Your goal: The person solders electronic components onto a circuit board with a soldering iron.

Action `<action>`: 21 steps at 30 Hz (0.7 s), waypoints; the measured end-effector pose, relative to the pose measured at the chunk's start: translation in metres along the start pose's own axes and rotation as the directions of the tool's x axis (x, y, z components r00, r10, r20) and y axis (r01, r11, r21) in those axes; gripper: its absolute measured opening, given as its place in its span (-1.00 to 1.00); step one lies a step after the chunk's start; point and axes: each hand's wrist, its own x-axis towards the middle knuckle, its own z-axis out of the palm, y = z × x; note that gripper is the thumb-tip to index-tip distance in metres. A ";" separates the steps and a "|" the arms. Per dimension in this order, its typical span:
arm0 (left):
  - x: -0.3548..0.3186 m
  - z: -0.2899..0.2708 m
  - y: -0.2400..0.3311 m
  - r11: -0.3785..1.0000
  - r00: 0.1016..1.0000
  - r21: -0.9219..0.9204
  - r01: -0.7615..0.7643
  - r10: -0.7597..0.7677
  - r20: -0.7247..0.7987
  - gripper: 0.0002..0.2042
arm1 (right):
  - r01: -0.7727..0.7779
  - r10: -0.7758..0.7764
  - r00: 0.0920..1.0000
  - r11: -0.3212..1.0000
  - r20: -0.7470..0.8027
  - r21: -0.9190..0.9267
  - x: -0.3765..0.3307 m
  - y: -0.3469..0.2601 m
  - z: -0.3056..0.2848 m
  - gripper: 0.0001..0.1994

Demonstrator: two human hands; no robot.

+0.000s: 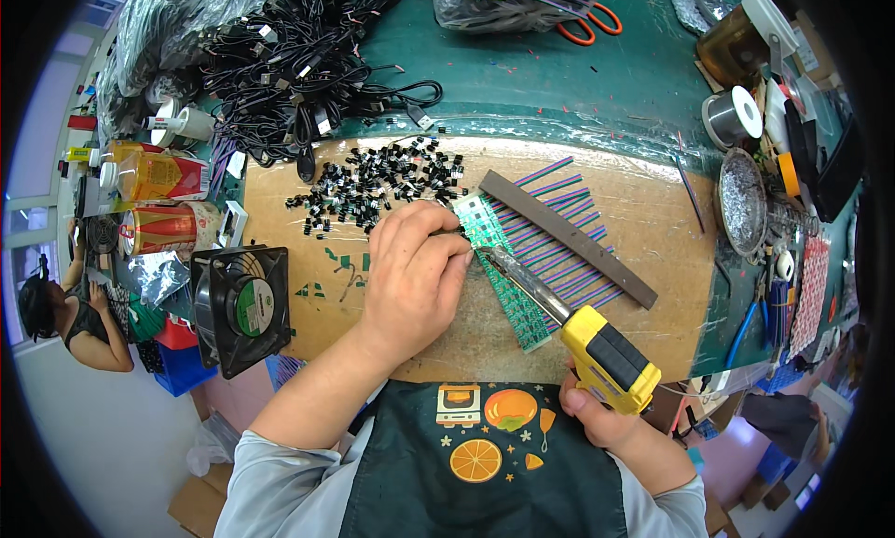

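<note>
- One green circuit board (513,300) lies slantwise on a brown sheet (676,286) on the green tabletop (559,81), its upper end beside the fingertips of the left hand (415,272).
- That hand is palm down, fingers bent and thumb drawn in close to them at the board's left edge; whether something small is pinched there cannot be told.
- The right hand (601,421) grips a yellow-and-black soldering gun (611,361) by its body, at the near edge of the sheet.
- The gun's metal shaft points up and left across the board, its tip just beside the left thumb; contact with the board is too small to tell.
- A row of purple, pink and dark wires (550,177) fans out to the right of the board, with a brown bar (569,240) lying diagonally across them.
- Beyond the left hand, small black connectors (382,179) lie in a loose heap, and black cables (289,81) are piled behind them.
- A black fan (240,310) stands to the left of the sheet.
- At the right are a solder spool (732,118), a round metal dish (743,202) and blue-handled pliers (741,335).
</note>
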 end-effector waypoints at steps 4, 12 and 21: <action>0.000 0.000 0.001 1.000 1.000 -0.001 0.003 -0.003 -0.004 -0.81 | -0.006 0.007 1.000 1.000 -0.021 0.022 -0.001 0.006 0.001 -0.53; 0.004 0.000 0.006 1.000 1.000 0.004 0.024 -0.024 0.005 -0.84 | -0.001 0.016 0.997 0.978 -0.071 0.209 0.001 -0.013 0.002 -0.87; 0.003 -0.005 0.007 0.999 0.999 0.013 0.031 -0.032 0.018 -0.82 | 0.346 -0.215 0.806 0.927 -0.551 0.144 -0.008 -0.019 -0.045 -0.37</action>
